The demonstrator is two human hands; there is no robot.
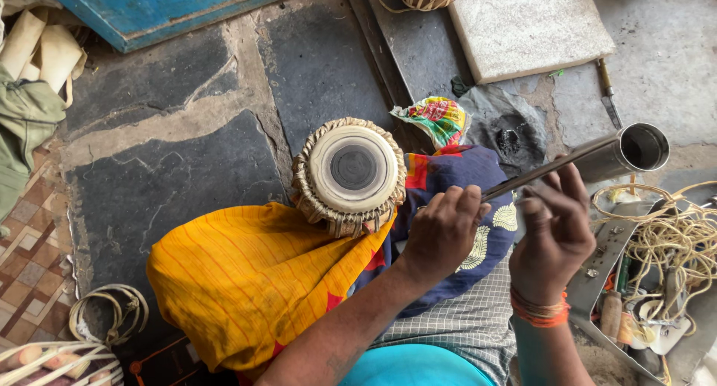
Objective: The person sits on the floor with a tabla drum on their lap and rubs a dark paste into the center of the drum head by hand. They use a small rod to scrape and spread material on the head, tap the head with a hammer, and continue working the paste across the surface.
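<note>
On the person's lap, wrapped in yellow cloth [246,281] and blue patterned cloth [455,184], a small drum [352,169] sits with its pale head and dark centre spot facing up, ringed by braided lacing. Just to its right, the left hand [442,233] is closed in a fist around the near end of a long thin metal rod [549,169]. The rod's long axis runs up and to the right, away from the drum, its far end passing in front of a steel cup [631,150] standing on the stone floor [187,132]. The right hand [554,233] hovers just under the rod's middle, fingers loosely spread and curled, holding nothing (whether the fingertips actually touch the rod, I cannot tell). The left hand is the nearer one to the drum, almost against its rim; the right is well apart from it. A metal tray [605,259] of tools and coiled cord [672,236] lies beside the right wrist.
</note>
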